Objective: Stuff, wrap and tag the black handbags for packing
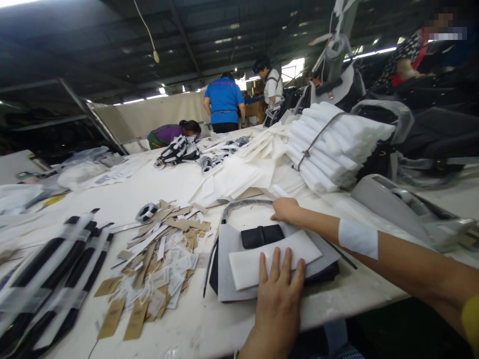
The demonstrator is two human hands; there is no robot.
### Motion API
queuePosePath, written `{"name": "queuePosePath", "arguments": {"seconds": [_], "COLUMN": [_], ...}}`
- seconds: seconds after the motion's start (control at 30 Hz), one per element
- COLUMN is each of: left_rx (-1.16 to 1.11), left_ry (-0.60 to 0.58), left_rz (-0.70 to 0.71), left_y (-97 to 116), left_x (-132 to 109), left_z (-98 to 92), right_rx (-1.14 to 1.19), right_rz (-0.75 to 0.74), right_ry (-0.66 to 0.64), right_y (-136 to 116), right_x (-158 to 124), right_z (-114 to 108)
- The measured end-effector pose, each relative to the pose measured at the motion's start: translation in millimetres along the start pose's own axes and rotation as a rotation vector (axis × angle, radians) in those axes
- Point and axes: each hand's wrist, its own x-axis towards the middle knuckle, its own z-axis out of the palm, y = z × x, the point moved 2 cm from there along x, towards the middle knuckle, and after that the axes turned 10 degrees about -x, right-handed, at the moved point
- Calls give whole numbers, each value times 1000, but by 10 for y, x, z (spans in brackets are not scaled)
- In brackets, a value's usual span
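A black handbag (pixel 331 273) lies on the table in front of me, with grey-white wrapping paper (pixel 224 244) over its front. A dark flap or strap piece (pixel 262 236) shows above a folded white foam sheet (pixel 243 269). My left hand (pixel 279 291) rests flat on this sheet, its fingers spread. The bag's curved handle (pixel 239 203), wrapped in clear plastic, arches behind the bag. My right hand (pixel 286 208) is closed at the far end of that handle; its fingertips are partly hidden. A white patch is on my right forearm.
Left of the bag lies a heap of brown and white tags (pixel 160 264). Wrapped black straps (pixel 56 279) are further left. Behind stand a tied stack of white foam (pixel 333 144) and loose sheets (pixel 232 174). Co-workers (pixel 223 102) are at the table's far end.
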Motion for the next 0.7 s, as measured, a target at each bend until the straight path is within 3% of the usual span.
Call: {"name": "queuePosePath", "arguments": {"seconds": [0.17,0.37,0.53,0.67,0.7], "left_rx": [-9,-11,-26,-70,-80], "left_ry": [23,31,19,-61,-80], "left_rz": [7,12,14,3,-3], "left_y": [-17,-19,-29,-31,-29], "left_x": [0,2,18,11,9], "left_z": [2,-4,-8,-29,-37], "right_rx": [-7,108,308,434,450], "right_rz": [19,-35,-97,-228,-357], "right_ry": [-121,-18,253,532,658], "right_y": [102,184,270,490,548], "right_x": [-30,-70,-289,-974,-1227], "right_z": [2,59,-74,-49,10]}}
